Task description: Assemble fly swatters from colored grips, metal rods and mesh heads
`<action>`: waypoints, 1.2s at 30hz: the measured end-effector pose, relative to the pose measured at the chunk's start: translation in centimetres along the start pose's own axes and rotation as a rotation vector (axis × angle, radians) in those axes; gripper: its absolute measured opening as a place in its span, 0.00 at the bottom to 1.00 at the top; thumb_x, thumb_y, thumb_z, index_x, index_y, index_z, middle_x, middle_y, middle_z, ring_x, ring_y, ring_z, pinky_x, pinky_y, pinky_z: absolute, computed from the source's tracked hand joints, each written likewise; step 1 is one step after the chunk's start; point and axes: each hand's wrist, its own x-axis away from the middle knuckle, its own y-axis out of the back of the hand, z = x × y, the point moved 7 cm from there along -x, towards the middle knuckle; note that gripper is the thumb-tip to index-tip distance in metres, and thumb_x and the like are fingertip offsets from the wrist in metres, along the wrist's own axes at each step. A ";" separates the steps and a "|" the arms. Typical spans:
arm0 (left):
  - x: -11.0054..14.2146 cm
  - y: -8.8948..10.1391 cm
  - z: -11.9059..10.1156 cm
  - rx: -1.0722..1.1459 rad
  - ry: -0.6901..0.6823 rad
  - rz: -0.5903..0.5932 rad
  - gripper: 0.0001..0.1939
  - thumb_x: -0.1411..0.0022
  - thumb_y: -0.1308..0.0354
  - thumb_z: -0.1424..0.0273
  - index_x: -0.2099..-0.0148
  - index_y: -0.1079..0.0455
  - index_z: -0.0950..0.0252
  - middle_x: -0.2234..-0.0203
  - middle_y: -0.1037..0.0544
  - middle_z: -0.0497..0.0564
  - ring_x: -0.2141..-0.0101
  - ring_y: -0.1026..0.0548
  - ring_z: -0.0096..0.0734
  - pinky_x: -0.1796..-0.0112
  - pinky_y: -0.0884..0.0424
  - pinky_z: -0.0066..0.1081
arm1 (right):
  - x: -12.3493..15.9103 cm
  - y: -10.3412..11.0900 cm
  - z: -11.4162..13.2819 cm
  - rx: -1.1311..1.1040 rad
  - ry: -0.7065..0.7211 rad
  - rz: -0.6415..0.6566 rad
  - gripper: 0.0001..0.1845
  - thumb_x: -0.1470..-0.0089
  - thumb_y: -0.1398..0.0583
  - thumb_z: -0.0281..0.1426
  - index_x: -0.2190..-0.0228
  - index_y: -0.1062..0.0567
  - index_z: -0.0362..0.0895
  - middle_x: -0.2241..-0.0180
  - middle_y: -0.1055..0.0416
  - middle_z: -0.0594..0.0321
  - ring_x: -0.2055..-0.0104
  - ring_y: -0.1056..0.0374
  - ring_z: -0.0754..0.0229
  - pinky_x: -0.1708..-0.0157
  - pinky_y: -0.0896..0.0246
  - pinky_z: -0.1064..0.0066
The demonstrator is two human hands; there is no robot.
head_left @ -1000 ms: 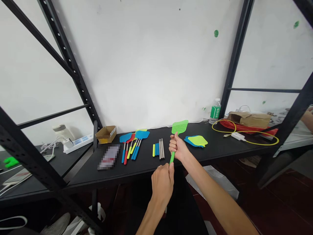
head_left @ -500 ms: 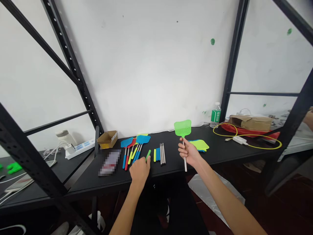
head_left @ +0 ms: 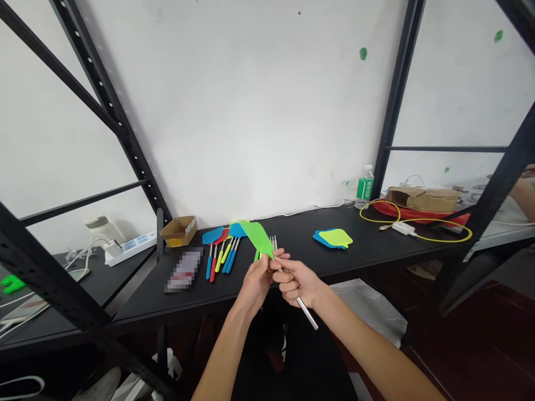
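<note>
My right hand is closed round the bare metal rod of a fly swatter, whose green head tilts up to the left. My left hand pinches the rod just below that head, touching my right hand. Both hands hover over the front edge of the black shelf. Behind them lie several finished swatters with blue, red and yellow handles. Loose handle sleeves and rods are mostly hidden behind the green head. A small stack of blue and yellow-green swatter heads lies to the right.
A small cardboard box and a blurred packet sit at the left. At the right are a green-labelled bottle, a yellow cable and a brown box. Black rack posts frame the shelf. Another person's arm shows far right.
The green handle sleeve came off the rod and my left hand set it down on the shelf. Now my left hand is back on the swatter, which has swung left and tilted.
</note>
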 end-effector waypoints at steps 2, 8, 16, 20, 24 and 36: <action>0.3 -1.1 0.1 0.208 0.024 -0.023 0.24 0.46 0.37 0.49 0.74 0.28 0.66 0.53 0.23 0.59 0.52 0.25 0.46 0.52 0.30 0.40 | -0.4 -1.0 -0.6 0.018 -0.001 0.035 0.14 0.37 0.44 0.39 0.71 0.41 0.47 0.84 0.57 0.78 0.84 0.74 0.71 0.90 0.75 0.81; -0.2 0.3 1.2 0.303 0.026 -0.291 0.21 0.51 0.32 0.56 0.80 0.33 0.66 0.59 0.21 0.56 0.57 0.24 0.39 0.54 0.29 0.37 | -1.1 -1.8 -0.4 0.209 0.100 -0.101 0.17 0.40 0.43 0.43 0.72 0.40 0.46 0.85 0.58 0.79 0.85 0.73 0.71 0.90 0.75 0.80; 0.1 6.0 -0.6 0.197 -0.105 -0.626 0.18 0.50 0.32 0.60 0.59 0.22 0.66 0.56 0.21 0.56 0.67 0.25 0.26 0.68 0.31 0.26 | -0.9 5.6 3.2 0.464 0.328 -0.634 0.14 0.46 0.41 0.43 0.70 0.35 0.45 0.84 0.51 0.78 0.86 0.63 0.73 0.89 0.70 0.81; 1.0 6.2 0.9 0.112 -0.064 -0.607 0.21 0.52 0.30 0.57 0.62 0.21 0.69 0.59 0.20 0.58 0.69 0.26 0.27 0.69 0.32 0.26 | -1.8 10.6 6.4 0.510 0.398 -0.869 0.15 0.48 0.42 0.32 0.58 0.32 0.44 0.73 0.32 0.66 0.82 0.43 0.69 0.84 0.46 0.78; 1.3 5.6 2.4 -0.016 -0.067 -0.599 0.22 0.51 0.32 0.54 0.63 0.20 0.68 0.62 0.19 0.57 0.70 0.28 0.26 0.70 0.33 0.26 | -2.9 12.7 7.7 0.568 0.445 -0.915 0.27 0.54 0.42 0.26 0.49 0.33 0.45 0.60 0.27 0.58 0.66 0.29 0.61 0.68 0.33 0.72; 0.6 3.6 2.3 -0.461 -0.057 -0.434 0.24 0.43 0.40 0.50 0.64 0.19 0.68 0.76 0.22 0.52 0.73 0.28 0.31 0.72 0.35 0.27 | -1.0 8.8 6.7 0.887 0.555 -0.769 0.23 0.42 0.45 0.40 0.48 0.28 0.44 0.58 0.24 0.56 0.64 0.26 0.60 0.69 0.35 0.73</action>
